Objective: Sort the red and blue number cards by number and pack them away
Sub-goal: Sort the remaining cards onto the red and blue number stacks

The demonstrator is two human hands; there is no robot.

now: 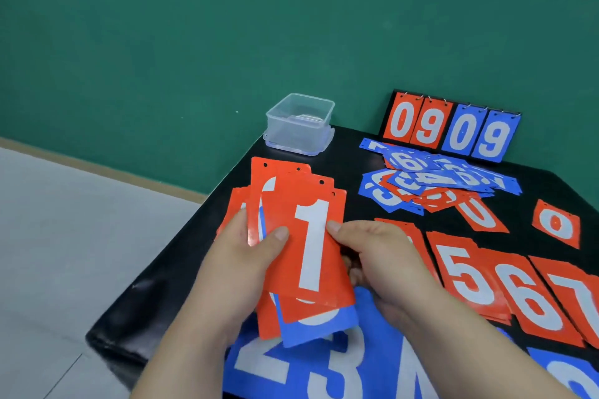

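My left hand [240, 259] grips a fanned stack of red and blue number cards above the black table [168, 266]; a red 1 card [311, 246] lies on top. My right hand [379, 256] pinches the right edge of that stack, thumb on the red 1. Red cards 5 [463, 275], 6 [531, 295] and 7 [577, 298] lie in a row to the right. Blue cards 2 [259, 366], 3 [337, 376] and 4 [411, 379] lie below my hands. A mixed pile of red and blue cards [434, 180] sits further back.
A clear plastic box [299, 123] stands open at the table's far left corner. A scoreboard stand showing 09 09 [450, 126] stands at the back. A red 0 card [556, 223] lies alone at the right. The table's left edge drops to a grey floor.
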